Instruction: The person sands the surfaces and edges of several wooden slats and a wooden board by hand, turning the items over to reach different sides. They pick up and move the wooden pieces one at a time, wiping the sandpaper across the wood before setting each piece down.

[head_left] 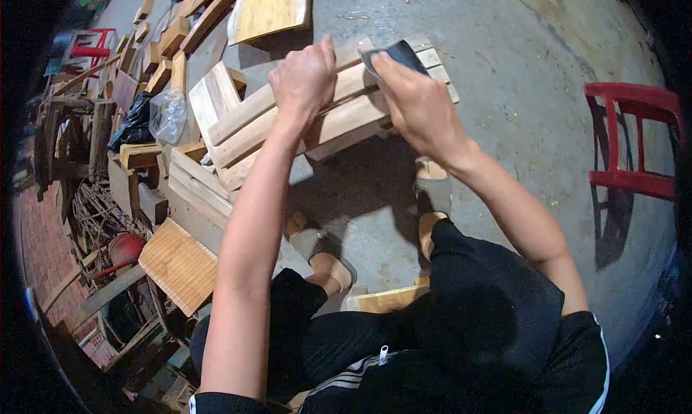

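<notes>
A slatted piece of pale bare wood, like a small bench or chair part, lies slanting in front of me above the floor. My left hand is closed over its slats near the middle, thumb raised. My right hand pinches a dark grey sheet that looks like sandpaper and presses it on the slats toward their right end. The sheet's near edge curls up by the fingers. What lies under my left palm is hidden.
A square wooden stool top stands beyond the slats. Wood blocks and offcuts, a clear plastic bag and a light board are at the left. A red frame stands at the right on the concrete floor.
</notes>
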Action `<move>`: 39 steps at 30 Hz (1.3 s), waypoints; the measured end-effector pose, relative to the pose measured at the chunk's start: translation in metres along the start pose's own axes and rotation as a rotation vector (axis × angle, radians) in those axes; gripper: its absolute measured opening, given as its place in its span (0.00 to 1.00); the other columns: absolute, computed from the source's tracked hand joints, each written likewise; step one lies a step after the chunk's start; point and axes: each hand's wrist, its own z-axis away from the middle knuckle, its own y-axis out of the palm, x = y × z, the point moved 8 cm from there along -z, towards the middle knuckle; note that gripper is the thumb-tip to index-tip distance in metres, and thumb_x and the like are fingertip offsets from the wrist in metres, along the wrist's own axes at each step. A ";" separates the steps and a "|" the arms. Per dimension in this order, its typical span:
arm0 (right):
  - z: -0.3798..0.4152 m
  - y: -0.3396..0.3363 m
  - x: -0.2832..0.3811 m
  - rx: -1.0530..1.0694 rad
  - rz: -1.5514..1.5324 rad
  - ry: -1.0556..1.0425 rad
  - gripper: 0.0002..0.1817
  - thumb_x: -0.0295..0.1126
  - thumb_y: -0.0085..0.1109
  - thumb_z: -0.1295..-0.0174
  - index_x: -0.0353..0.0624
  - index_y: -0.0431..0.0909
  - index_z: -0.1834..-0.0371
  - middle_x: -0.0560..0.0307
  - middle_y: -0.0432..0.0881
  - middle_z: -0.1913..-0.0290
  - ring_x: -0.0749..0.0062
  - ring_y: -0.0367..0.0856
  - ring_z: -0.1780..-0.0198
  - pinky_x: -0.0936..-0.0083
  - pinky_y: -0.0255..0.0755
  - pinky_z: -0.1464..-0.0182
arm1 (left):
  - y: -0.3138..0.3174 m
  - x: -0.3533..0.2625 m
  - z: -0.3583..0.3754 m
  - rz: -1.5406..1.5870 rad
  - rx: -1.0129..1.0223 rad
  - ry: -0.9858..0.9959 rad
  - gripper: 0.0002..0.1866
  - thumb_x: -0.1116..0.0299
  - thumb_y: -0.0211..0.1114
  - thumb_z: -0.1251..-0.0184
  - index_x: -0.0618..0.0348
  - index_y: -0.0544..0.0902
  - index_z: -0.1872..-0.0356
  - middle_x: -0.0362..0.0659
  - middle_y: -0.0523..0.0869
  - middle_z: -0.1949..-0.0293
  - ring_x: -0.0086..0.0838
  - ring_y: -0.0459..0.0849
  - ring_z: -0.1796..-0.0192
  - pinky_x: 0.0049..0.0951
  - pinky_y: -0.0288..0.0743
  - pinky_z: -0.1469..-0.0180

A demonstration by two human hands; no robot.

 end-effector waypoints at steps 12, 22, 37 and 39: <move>-0.018 0.007 -0.006 -0.020 -0.029 -0.029 0.19 0.22 0.54 0.39 0.28 0.75 0.44 0.30 0.81 0.43 0.41 0.82 0.43 0.57 0.81 0.45 | -0.010 -0.004 -0.002 0.036 -0.098 0.032 0.34 0.47 0.40 0.19 0.62 0.89 0.67 0.63 0.87 0.68 0.61 0.87 0.60 0.57 0.79 0.52; -0.024 0.011 -0.023 -0.056 -0.139 0.040 0.17 0.28 0.56 0.35 0.33 0.79 0.44 0.31 0.83 0.50 0.37 0.84 0.53 0.52 0.80 0.50 | -0.009 -0.007 -0.001 0.038 -0.092 0.029 0.34 0.48 0.40 0.19 0.63 0.89 0.68 0.64 0.87 0.69 0.62 0.87 0.61 0.57 0.79 0.53; 0.016 -0.008 -0.037 0.031 -0.433 0.379 0.17 0.35 0.52 0.28 0.40 0.81 0.43 0.34 0.84 0.58 0.37 0.83 0.56 0.53 0.77 0.56 | -0.014 -0.004 -0.003 -0.006 -0.112 0.022 0.33 0.49 0.41 0.19 0.63 0.89 0.69 0.63 0.87 0.70 0.60 0.88 0.62 0.55 0.81 0.55; -0.007 0.012 -0.040 -0.027 -0.415 0.297 0.15 0.36 0.52 0.27 0.38 0.82 0.48 0.33 0.83 0.62 0.36 0.84 0.58 0.51 0.76 0.58 | -0.011 -0.003 -0.002 -0.010 -0.113 0.018 0.33 0.49 0.42 0.19 0.63 0.89 0.69 0.63 0.87 0.70 0.60 0.88 0.63 0.55 0.81 0.55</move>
